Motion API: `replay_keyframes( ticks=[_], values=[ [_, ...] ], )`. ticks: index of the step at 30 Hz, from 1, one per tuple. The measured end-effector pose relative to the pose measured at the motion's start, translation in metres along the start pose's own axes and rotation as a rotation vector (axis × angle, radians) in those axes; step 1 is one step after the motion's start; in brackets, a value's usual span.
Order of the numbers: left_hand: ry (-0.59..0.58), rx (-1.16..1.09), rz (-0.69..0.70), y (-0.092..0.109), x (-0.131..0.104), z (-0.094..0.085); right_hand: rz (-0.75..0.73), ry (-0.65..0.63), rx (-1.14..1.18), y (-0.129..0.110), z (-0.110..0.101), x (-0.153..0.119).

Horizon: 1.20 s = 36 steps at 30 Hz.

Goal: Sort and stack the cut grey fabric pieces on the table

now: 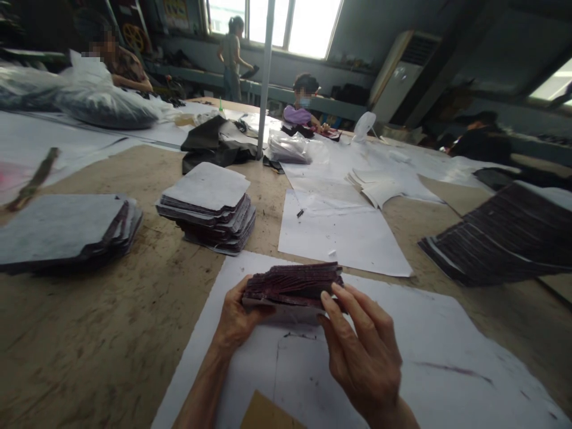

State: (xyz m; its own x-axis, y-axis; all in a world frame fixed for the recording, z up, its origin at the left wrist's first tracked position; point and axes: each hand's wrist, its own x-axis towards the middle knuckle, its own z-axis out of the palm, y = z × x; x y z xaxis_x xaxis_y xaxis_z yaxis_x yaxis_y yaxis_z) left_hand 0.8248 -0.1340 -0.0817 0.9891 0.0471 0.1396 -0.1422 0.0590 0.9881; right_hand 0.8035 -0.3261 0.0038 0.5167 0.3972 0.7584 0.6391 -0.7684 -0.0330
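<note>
Both hands hold one small stack of dark maroon cut pieces just above a white paper sheet on the table. My left hand grips the stack's left end from below. My right hand has its fingers on the stack's right front edge. The stack's edges face me, fanned slightly.
A pile of grey-backed dark pieces sits ahead, another at the left, a large fanned dark pile at the right. White paper sheets and a metal pole lie beyond. Other people work at the far side.
</note>
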Motion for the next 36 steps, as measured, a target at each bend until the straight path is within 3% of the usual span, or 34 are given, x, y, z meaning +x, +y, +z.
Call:
replay_keyframes(
  ticks=[5, 9, 12, 16, 18, 25, 31, 36],
  values=[
    [-0.011, -0.026, 0.065, -0.003, 0.002, -0.001, 0.007, -0.085, 0.307, -0.002, -0.003, -0.006],
    [-0.010, -0.044, 0.098, -0.002, 0.003, -0.001, 0.151, -0.222, 0.547, 0.003, 0.002, -0.014],
    [0.005, -0.059, 0.082, 0.004, 0.003, 0.000, 0.179, -0.263, 0.518, 0.005, 0.008, -0.021],
    [0.018, -0.102, 0.008, 0.012, 0.004, 0.002, -0.091, -0.306, 0.377, -0.001, 0.010, -0.032],
    [0.028, -0.121, -0.035, 0.014, 0.005, 0.002, -0.134, -0.311, 0.319, -0.007, 0.008, -0.038],
    [0.052, -0.148, -0.111, 0.012, 0.005, 0.004, -0.087, -0.304, 0.289, -0.016, 0.007, -0.045],
    [0.031, -0.123, -0.062, 0.015, 0.005, 0.003, -0.093, -0.326, 0.300, -0.015, 0.008, -0.046],
    [0.009, -0.068, -0.010, 0.007, 0.004, 0.002, 0.076, -0.159, 0.358, -0.010, 0.010, -0.042]
  ],
)
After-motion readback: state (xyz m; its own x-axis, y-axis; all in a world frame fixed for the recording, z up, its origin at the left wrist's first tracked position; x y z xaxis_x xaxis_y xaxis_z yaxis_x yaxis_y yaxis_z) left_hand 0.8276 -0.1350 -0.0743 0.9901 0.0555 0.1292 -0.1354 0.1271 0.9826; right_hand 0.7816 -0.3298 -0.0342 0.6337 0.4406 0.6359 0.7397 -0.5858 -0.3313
